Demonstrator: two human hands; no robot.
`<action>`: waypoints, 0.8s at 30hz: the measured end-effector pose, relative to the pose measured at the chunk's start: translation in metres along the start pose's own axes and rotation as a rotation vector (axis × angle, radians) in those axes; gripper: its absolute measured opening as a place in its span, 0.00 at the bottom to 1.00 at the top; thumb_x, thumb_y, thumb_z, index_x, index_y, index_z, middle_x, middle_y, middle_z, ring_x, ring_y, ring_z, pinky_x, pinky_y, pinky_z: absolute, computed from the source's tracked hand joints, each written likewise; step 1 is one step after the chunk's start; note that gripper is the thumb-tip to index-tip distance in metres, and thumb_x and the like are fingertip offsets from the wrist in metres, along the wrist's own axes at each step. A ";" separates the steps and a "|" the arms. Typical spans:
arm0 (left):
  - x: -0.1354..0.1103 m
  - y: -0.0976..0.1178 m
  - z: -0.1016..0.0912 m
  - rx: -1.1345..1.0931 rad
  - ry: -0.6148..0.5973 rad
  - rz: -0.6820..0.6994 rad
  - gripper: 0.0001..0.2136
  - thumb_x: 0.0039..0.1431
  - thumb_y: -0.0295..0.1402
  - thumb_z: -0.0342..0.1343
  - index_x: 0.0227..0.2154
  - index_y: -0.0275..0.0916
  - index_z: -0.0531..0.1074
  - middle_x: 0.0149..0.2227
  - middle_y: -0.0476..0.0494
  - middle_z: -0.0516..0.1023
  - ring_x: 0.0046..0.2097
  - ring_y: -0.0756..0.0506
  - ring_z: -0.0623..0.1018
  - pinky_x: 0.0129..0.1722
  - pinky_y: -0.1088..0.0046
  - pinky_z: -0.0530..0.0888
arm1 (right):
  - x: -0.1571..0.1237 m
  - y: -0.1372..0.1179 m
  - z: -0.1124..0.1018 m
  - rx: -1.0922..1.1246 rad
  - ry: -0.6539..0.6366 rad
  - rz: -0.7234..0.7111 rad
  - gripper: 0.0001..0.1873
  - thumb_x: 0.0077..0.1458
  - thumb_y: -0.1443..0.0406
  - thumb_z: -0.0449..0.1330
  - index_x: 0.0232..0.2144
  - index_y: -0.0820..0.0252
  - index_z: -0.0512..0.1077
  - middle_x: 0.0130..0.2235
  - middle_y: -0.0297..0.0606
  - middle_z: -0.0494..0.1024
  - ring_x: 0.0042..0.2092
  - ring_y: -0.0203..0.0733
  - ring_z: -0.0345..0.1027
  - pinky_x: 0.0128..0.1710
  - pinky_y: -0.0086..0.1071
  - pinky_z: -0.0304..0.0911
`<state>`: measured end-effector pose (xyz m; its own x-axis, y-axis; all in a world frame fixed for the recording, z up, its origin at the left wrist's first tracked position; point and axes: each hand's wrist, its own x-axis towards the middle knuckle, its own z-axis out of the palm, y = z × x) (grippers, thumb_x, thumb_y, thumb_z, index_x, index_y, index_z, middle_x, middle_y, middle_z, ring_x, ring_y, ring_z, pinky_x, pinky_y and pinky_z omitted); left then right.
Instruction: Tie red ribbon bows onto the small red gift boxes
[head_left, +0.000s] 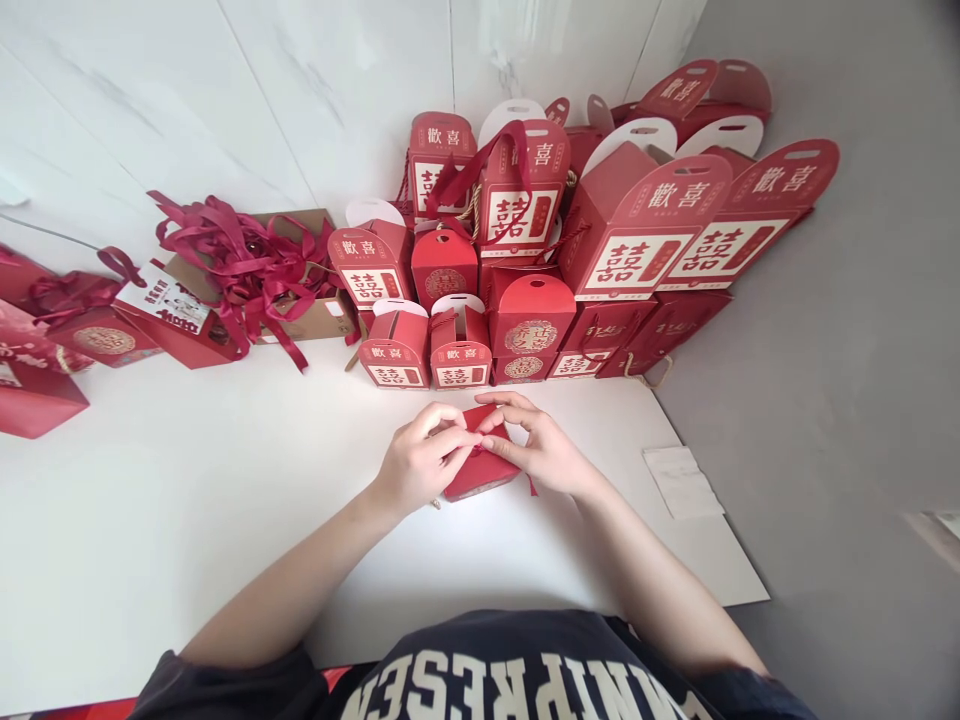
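Note:
A small red gift box (pixel 480 478) lies on the white table, in front of my body. Both hands meet over its top, where a thin red cord or ribbon (pixel 533 486) shows at the right side. My left hand (pixel 426 455) is closed, thumb and forefinger pinched on the ribbon near the box's middle. From the other side my right hand (pixel 541 445) comes in with thumb and forefinger pressed together at the same spot, its other fingers stretched out over the box. The fingers hide most of the ribbon between them.
Red gift boxes (pixel 634 240) with handles stand stacked along the wall behind. At the back left, a cardboard box (pixel 319 315) overflows with dark red ribbons (pixel 225 245). More red boxes (pixel 105 335) sit far left. A white tissue (pixel 682 482) lies at the table's right edge.

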<state>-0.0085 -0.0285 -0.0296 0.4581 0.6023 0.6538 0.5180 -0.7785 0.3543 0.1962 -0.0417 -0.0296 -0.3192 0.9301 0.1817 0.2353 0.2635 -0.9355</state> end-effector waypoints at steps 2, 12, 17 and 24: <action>0.001 0.001 -0.002 0.000 -0.037 0.001 0.06 0.60 0.26 0.56 0.29 0.42 0.75 0.33 0.48 0.74 0.30 0.53 0.76 0.31 0.77 0.75 | 0.001 0.003 0.000 0.104 -0.001 0.053 0.05 0.57 0.61 0.65 0.33 0.55 0.78 0.56 0.40 0.71 0.60 0.46 0.63 0.62 0.44 0.55; 0.007 0.010 -0.011 0.001 -0.155 -0.059 0.08 0.61 0.25 0.52 0.27 0.40 0.67 0.30 0.48 0.75 0.33 0.50 0.76 0.34 0.74 0.73 | 0.000 0.002 -0.002 0.162 -0.022 0.055 0.05 0.56 0.61 0.66 0.33 0.55 0.78 0.58 0.41 0.71 0.62 0.47 0.62 0.63 0.44 0.53; 0.007 0.022 -0.029 0.126 -0.104 -0.096 0.04 0.57 0.29 0.58 0.35 0.40 0.69 0.37 0.43 0.74 0.40 0.44 0.75 0.41 0.65 0.72 | 0.000 0.001 0.002 0.183 -0.021 0.060 0.05 0.57 0.61 0.65 0.32 0.56 0.77 0.57 0.41 0.72 0.59 0.47 0.65 0.61 0.44 0.56; -0.004 0.033 -0.044 0.064 -0.167 -0.394 0.08 0.62 0.35 0.56 0.28 0.40 0.69 0.27 0.48 0.71 0.33 0.47 0.71 0.35 0.69 0.68 | -0.003 -0.001 0.003 0.124 -0.042 0.057 0.03 0.57 0.64 0.64 0.31 0.56 0.77 0.59 0.40 0.70 0.61 0.46 0.62 0.63 0.44 0.52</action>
<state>-0.0248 -0.0644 0.0091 0.3242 0.8759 0.3573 0.7179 -0.4738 0.5100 0.1946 -0.0459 -0.0297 -0.3478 0.9302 0.1170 0.1397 0.1748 -0.9746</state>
